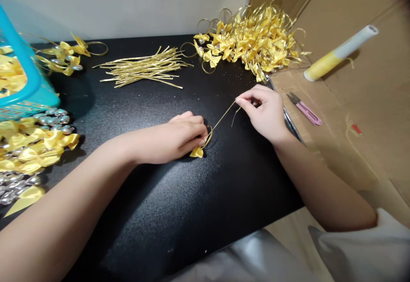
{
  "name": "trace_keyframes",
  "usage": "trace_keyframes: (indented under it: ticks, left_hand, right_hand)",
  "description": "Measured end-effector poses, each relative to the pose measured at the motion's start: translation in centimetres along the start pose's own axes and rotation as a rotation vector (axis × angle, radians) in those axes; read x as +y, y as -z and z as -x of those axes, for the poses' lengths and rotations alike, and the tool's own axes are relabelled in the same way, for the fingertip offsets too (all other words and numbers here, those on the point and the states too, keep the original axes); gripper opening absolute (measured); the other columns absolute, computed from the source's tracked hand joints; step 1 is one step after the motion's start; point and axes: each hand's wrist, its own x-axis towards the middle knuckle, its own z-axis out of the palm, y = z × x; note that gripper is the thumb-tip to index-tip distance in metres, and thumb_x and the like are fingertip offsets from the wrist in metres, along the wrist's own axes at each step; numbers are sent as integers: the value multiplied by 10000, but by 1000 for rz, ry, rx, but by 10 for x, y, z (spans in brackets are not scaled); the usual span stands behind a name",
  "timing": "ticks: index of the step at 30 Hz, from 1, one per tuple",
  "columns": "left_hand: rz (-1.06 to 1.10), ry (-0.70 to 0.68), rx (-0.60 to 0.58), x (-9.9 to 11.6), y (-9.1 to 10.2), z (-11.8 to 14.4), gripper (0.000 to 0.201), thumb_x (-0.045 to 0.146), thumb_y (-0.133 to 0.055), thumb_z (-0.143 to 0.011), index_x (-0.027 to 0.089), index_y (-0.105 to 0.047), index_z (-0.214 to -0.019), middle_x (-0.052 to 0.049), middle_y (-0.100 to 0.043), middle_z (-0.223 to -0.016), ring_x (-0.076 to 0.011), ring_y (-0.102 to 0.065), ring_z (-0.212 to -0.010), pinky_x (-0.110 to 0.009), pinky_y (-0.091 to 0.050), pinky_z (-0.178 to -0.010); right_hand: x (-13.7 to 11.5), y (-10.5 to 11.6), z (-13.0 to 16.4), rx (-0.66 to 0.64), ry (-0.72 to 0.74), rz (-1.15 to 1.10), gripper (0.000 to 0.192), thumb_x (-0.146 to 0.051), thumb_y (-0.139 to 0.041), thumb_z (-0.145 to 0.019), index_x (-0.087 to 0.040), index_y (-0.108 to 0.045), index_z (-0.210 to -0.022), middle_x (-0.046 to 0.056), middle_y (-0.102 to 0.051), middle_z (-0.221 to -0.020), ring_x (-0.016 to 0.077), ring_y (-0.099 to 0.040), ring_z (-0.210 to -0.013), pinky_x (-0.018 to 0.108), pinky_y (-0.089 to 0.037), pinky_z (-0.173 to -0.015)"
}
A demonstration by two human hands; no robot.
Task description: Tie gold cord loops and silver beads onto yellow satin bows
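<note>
1. I'm seeing my left hand [184,135] pressing down on a small yellow bow [197,152] on the black surface [179,213]. Fingers are curled shut on it, prob. so it can't slide.
2. My right hand [265,113] is pinching a thin gold cord [222,119] w/ thumb + first finger, other fingers loose. The cord is running tight from the bow up to the pinch, so it looks like pulling.
3. The bow is sitting near the middle of the surface, between both hands.
4. A bunch of cut gold strips [144,66] is lying at the back, easy to reach.
5. A big pile of bows [253,39] is lying back right, more bows [32,145] at left by a blue basket [28,81].
6. Pink snips [306,110] + a thread spool [339,53] are lying on cardboard [368,115], right side.
</note>
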Motion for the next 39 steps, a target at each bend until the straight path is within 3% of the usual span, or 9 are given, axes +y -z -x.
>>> trace_keyframes:
  ticks: [33, 39]
  left_hand:
    - [27, 0, -16, -1, 0, -1, 259, 276, -382, -970, 169, -559, -814, -56, -534, -891, -208, -427, -859, -328, -326, -831]
    - [77, 19, -14, -1, 2, 0, 274, 309, -399, -972, 164, -578, -823, -45, -548, -887, -196, -442, -875, -311, -338, -835]
  right_hand:
    - [2, 2, -1, 50, 25, 51, 162, -242, -636, -820, -200, -672, -668, 4, -623, -672, 188, -573, -740, 362, -398, -769]
    - [1, 4, -1, -46, 3, 82, 125, -261, -623, -842, -211, -698, -755, 20, -654, -739, 215, -600, -814, 398, -401, -804]
